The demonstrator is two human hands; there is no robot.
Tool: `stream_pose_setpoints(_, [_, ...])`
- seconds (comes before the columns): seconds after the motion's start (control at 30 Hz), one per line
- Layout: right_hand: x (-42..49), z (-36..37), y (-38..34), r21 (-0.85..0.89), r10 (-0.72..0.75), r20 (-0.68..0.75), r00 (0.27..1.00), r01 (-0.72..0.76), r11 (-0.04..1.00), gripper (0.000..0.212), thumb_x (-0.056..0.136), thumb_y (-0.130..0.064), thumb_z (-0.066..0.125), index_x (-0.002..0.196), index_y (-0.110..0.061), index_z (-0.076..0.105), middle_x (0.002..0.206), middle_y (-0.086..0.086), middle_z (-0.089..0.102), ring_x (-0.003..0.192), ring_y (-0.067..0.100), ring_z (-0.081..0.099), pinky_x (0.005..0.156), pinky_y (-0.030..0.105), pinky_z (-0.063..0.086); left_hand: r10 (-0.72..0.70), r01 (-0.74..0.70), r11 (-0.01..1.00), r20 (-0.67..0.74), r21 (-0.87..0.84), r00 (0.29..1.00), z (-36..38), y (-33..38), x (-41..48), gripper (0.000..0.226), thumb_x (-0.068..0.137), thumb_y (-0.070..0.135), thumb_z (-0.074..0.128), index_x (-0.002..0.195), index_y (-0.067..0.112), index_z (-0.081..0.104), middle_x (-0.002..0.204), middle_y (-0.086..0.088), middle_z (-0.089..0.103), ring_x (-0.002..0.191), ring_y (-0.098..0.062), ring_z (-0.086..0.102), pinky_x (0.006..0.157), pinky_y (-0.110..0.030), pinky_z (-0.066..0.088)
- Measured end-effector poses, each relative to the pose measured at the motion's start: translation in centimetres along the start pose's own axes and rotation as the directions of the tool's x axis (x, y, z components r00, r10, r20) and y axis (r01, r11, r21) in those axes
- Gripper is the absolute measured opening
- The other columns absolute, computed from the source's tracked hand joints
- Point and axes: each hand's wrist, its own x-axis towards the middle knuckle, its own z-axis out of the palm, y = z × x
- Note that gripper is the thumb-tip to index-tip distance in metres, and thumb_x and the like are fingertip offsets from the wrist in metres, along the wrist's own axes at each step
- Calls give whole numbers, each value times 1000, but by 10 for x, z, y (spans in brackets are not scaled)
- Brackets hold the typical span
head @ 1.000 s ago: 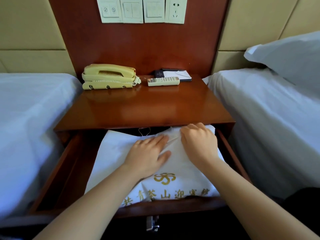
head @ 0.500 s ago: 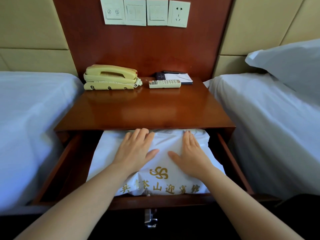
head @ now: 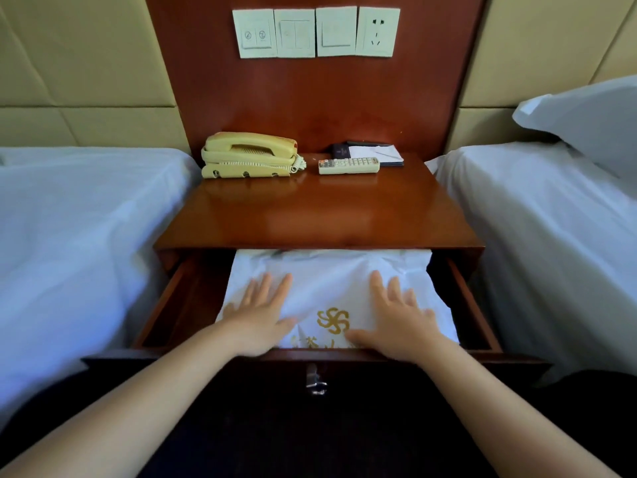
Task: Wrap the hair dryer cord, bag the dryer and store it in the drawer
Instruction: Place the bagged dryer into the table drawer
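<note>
Bag [head: 331, 281], white and soft with a gold emblem, lies in the open drawer [head: 162, 305], its far end under the nightstand top [head: 320, 215]; judged light and limp round a hard dryer, best cupped from both sides. Left hand [head: 256, 317] and right hand [head: 401, 322] rest flat on it, fingers [head: 284, 288] straight and spread, gripping nothing. Against 0.5 s ago, the 2 hands sit nearer the drawer front, wider apart.

Well beyond the left hand [head: 256, 319], a yellow telephone [head: 250, 155] sits at the back of the glossy nightstand top [head: 317, 215]. Beyond the right hand [head: 401, 322], a white remote control [head: 349, 165] lies just in front of a notepad [head: 382, 152]. Higher still are wall switches [head: 296, 33] and a socket [head: 377, 32], and outward on either side are a left bed [head: 79, 229] and a right bed [head: 537, 219] bearing a pillow [head: 586, 115].
</note>
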Motion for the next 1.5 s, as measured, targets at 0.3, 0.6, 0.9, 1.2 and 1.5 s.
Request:
stream_pose_setpoints(0.3, [13, -1, 8, 40, 143, 102, 984, -148, 988, 124, 69, -47, 76, 146, -10, -14, 155, 20, 0, 142, 44, 1, 113, 54, 21, -210, 234, 961, 165, -145, 964, -1, -12, 0, 101, 91, 47, 52, 146, 13, -26, 156, -26, -13, 145, -42, 2, 116, -39, 16])
stream_pose_setpoints(0.6, [-30, -26, 32, 236, -87, -87, 992, 105, 966, 62, 93, -41, 49, 146, -17, 29, 155, 4, 26, 144, 18, 21, 116, 33, 18, 39, -123, 970, -362, -211, 931, -1, -24, -42, 57, 96, 46, 41, 146, 21, 34, 158, 0, 23, 145, -14, 20, 116, -33, 13])
stream_pose_setpoints(0.9, [-2, -17, 3, 55, -233, -126, 964, 241, 969, 55, 97, -48, 30, 147, -26, 23, 159, 0, 10, 147, 17, 8, 117, 36, 13, 352, -321, 934, -256, 153, 901, -7, -9, -51, 106, 57, 86, 8, 149, 35, 17, 158, 15, 18, 143, -7, 20, 115, -27, 14])
stream_pose_setpoints(1.2, [30, -20, -3, -87, -278, 82, 957, 285, 955, 58, 98, -48, 24, 150, -26, 10, 159, -6, -9, 145, 13, -14, 119, 41, 10, 382, -362, 919, -123, 157, 916, -19, -5, -18, 89, 81, 68, 49, 151, 37, 3, 160, 11, 4, 147, -6, 7, 117, -32, 11])
stream_pose_setpoints(1.5, [39, -24, -17, -324, -290, -33, 956, 264, 908, 44, 98, -38, 34, 136, -16, 41, 155, -1, 21, 141, 26, 17, 107, 44, 35, 300, -300, 948, 21, 104, 954, -28, -3, -1, 75, 83, 68, 47, 148, 42, 21, 158, 21, 14, 145, -14, 22, 114, -34, 21])
